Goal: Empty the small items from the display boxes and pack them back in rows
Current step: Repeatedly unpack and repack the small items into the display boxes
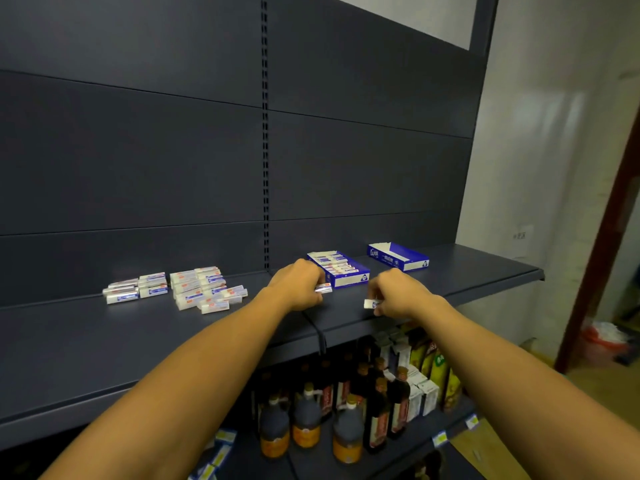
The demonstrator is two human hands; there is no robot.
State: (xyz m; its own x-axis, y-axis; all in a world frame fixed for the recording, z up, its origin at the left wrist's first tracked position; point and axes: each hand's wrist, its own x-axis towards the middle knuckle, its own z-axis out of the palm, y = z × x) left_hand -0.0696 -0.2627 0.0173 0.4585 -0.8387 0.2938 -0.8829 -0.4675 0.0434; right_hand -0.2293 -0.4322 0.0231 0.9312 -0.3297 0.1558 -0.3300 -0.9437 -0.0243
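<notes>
Your left hand curls around a small wrapped eraser just in front of the part-filled blue display box. Your right hand pinches a second eraser near the shelf edge. An empty blue cardboard box sits to the right. Loose rectangular white erasers lie piled well to the left. Dark bottles stand on the shelf below.
</notes>
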